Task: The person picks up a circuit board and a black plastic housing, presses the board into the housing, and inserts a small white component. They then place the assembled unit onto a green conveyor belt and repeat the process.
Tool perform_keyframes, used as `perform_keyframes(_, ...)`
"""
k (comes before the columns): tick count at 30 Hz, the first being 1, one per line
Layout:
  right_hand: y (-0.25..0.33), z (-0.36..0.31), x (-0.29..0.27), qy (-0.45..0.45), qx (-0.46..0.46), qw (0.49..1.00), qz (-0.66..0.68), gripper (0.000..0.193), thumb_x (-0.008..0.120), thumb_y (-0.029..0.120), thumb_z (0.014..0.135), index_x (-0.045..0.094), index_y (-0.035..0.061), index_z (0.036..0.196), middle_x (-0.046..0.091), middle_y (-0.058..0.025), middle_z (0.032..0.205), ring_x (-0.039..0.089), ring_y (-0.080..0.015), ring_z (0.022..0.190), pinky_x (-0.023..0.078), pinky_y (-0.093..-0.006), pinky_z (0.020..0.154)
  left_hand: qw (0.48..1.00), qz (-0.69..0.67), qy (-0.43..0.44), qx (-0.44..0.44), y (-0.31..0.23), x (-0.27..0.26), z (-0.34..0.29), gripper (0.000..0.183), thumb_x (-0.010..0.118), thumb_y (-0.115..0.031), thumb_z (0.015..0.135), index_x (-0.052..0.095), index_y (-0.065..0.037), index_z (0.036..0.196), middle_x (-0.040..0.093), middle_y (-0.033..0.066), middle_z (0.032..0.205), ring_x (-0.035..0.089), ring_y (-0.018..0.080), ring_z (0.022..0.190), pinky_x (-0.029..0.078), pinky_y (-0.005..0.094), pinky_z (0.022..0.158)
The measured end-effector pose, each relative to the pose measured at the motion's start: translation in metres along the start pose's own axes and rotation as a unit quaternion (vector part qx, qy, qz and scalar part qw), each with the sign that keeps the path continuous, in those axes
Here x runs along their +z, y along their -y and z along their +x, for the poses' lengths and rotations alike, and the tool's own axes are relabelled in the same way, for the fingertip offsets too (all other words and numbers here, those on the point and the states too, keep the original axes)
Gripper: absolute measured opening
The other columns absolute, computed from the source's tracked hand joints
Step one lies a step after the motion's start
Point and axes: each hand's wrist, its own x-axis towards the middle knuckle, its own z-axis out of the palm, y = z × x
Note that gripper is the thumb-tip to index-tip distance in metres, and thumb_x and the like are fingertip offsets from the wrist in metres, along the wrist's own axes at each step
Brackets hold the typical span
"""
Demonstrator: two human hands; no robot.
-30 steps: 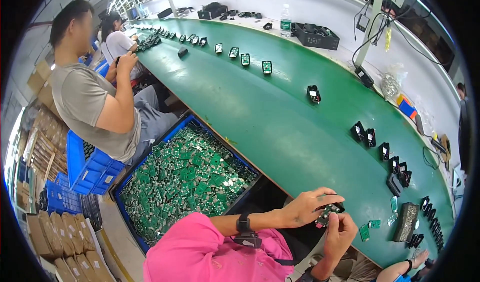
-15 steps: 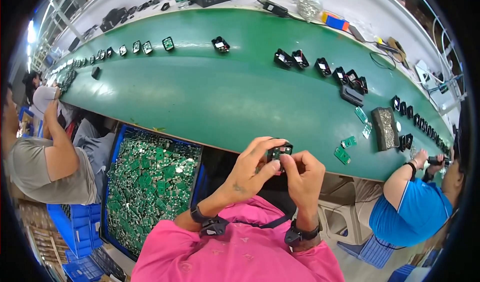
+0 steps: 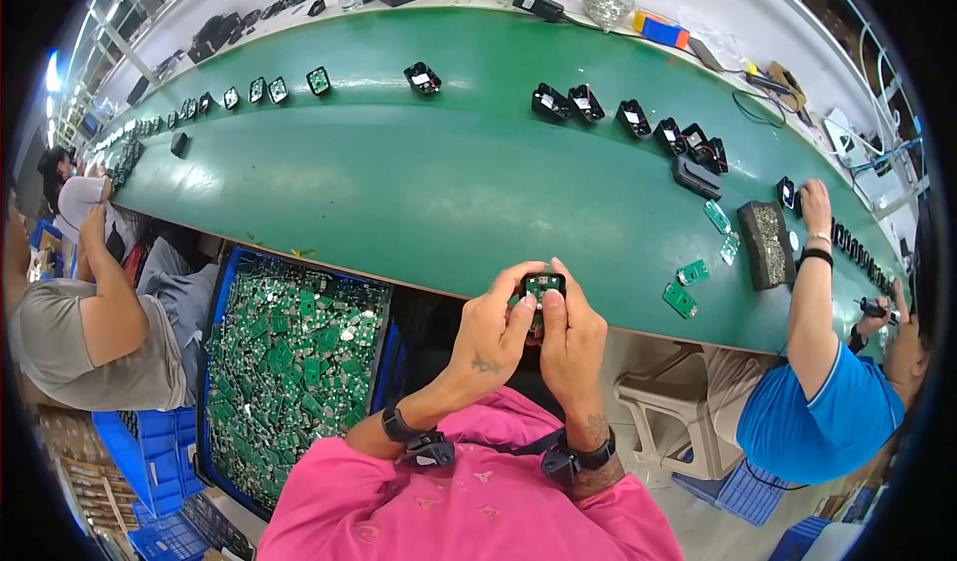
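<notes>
**Q:** Two hands, one part: what does each hold?

**A:** Both close on a small black housing (image 3: 543, 288) with a green circuit board seated in its open face. The left hand (image 3: 488, 334) clasps it from the left, thumb on the near edge; the right hand (image 3: 572, 334) clasps it from the right, thumb against the board. The part sits raised in front of the chest, at the near edge of the green conveyor belt (image 3: 419, 182) and not resting on it.

**Q:** How should the board be seated well?

**A:** By my reading, both thumbs should press evenly so the board goes in flat and not tilted, while the fingers behind the housing brace against the push. Whether any clips have caught cannot be told from this view.

**Q:** Where is the stock?

**A:** Loose green boards fill the blue crate (image 3: 221, 382) at lower left, just beside the person's left elbow. Black housings (image 3: 558, 103) stand in a row along the belt's far side, and two spare boards (image 3: 686, 287) lie on the belt near the right hand.

**Q:** And others nearby?

**A:** One co-worker in a blue shirt (image 3: 812, 417) reaches onto the belt at right; another in grey (image 3: 60, 347) sits at left.
</notes>
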Motion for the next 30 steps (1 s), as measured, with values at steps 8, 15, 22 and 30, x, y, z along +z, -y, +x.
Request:
perform_keyframes(8, -0.008, 0.036, 0.032, -0.011, -0.016, 0.999, 0.045, 0.039, 0.048, 0.026, 0.106, 0.062, -0.0030, 0.128, 0.064, -0.0103, 0.078, 0.057, -0.0138, 0.064, 0.049, -0.0301, 0.061, 0.998, 0.063, 0.006, 0.017, 0.011, -0.028, 0.040, 0.032, 0.052, -0.005, 0.097, 0.057, 0.000, 0.128, 0.069, 0.0124, 0.100, 0.069, 0.0155, 0.075, 0.058, 0.0305, 0.066)
perform_keyframes(15, -0.031, 0.066, -0.013, 0.298, 0.007, 0.689, 0.661, 0.087, 0.030, 0.071, 0.099, 0.064, -0.0090, 0.102, 0.053, -0.0062, 0.071, 0.048, -0.0131, 0.060, 0.040, -0.0235, 0.053, 0.980, 0.085, -0.179, 0.006, 0.105, -0.197, 0.219, 0.034, 0.044, -0.017, 0.103, 0.049, -0.004, 0.134, 0.064, 0.0117, 0.097, 0.067, 0.0178, 0.061, 0.057, 0.0282, 0.050)
perform_keyframes(22, -0.032, 0.075, -0.035, 0.251, 0.027, 0.746, 0.616, 0.092, 0.036, 0.082, 0.088, 0.065, -0.0061, 0.088, 0.053, -0.0053, 0.065, 0.046, -0.0125, 0.056, 0.034, -0.0275, 0.049, 0.919, 0.300, -0.250, -0.047, 0.189, -0.289, 0.358, 0.035, 0.048, -0.017, 0.099, 0.056, 0.002, 0.128, 0.070, 0.0144, 0.085, 0.068, 0.0192, 0.054, 0.053, 0.0324, 0.048)
perform_keyframes(30, -0.074, 0.027, -0.095, -0.092, 0.141, 0.978, -0.120, 0.032, 0.074, 0.024, 0.090, 0.066, -0.0026, 0.105, 0.060, -0.0091, 0.083, 0.059, -0.0185, 0.073, 0.047, -0.0290, 0.064, 0.827, 0.479, -0.225, 0.190, 0.145, -0.265, 0.316, 0.069, 0.067, -0.030, 0.089, 0.044, 0.003, 0.145, 0.054, 0.0242, 0.138, 0.054, 0.0371, 0.126, 0.042, 0.0445, 0.106)
